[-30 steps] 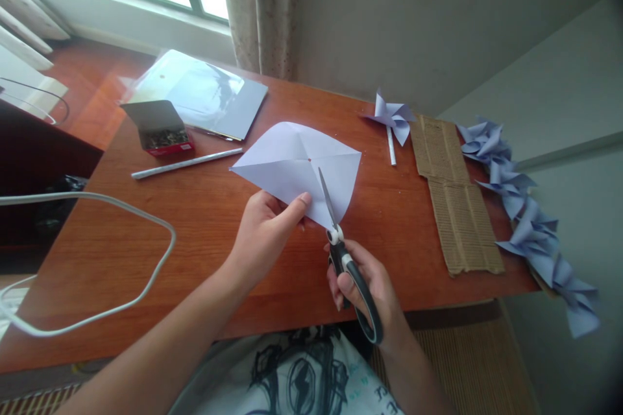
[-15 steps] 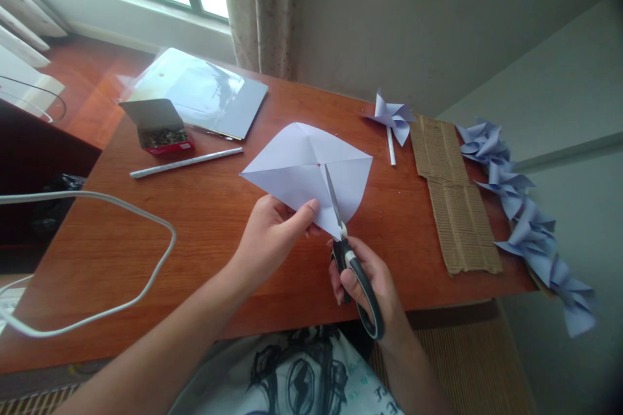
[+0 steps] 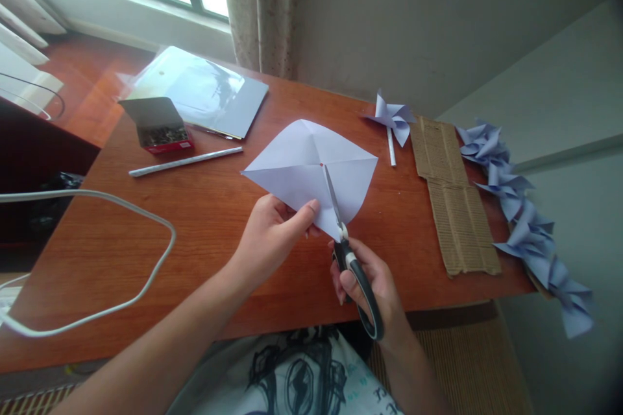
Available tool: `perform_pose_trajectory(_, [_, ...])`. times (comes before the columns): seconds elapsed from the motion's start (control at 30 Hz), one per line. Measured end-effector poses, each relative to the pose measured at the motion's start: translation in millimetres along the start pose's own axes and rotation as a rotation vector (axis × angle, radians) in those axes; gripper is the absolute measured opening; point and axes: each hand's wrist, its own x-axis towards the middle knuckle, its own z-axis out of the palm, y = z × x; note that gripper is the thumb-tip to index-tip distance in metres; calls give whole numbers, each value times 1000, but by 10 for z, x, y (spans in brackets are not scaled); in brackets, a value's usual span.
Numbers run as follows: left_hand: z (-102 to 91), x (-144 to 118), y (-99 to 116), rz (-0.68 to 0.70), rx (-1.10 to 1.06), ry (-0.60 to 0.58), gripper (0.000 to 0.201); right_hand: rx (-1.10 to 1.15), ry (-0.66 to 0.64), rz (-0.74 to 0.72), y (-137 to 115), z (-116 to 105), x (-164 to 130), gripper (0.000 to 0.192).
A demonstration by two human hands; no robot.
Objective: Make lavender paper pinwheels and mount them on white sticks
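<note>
- The right hand [image 3: 367, 282] gripped the black handles of the scissors [image 3: 348, 253], fingers through the loops, just below the near corner of the paper square [image 3: 302, 165].
- The scissor blades lay along the crease running from that near corner up toward the red dot at the middle of the paper, the tip stopping just short of the dot (whether the blades were fully closed could not be told).
- The left hand [image 3: 270, 240] pinched the near-left edge of the paper between thumb and fingers, holding it lifted a little off the table [image 3: 195, 233]; this hand sat just left of the blades and touched the sheet itself, while the right met it only through the scissors.
- The paper stood as a diamond just beyond both hands, its creases crossing at the dot, the cut line pointing away from the person and slightly left.
- Left of the paper lay a thin white rolled stick [image 3: 185, 161], an open box of pins [image 3: 156, 130] and a shiny plastic folder [image 3: 199, 91].
- Right of the paper lay a finished pinwheel [image 3: 393, 118], then a strip of corrugated cardboard [image 3: 455, 194], then a row of more pinwheels [image 3: 520, 207] past the table's edge.
- A white cable [image 3: 121, 207] looped well to the left of the paper.
</note>
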Motion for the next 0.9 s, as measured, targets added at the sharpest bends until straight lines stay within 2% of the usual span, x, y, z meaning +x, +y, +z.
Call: perform_pose_trajectory(0.9, [-1, 1, -2, 13, -52, -17, 20, 36, 26, 14, 6, 38, -10, 53])
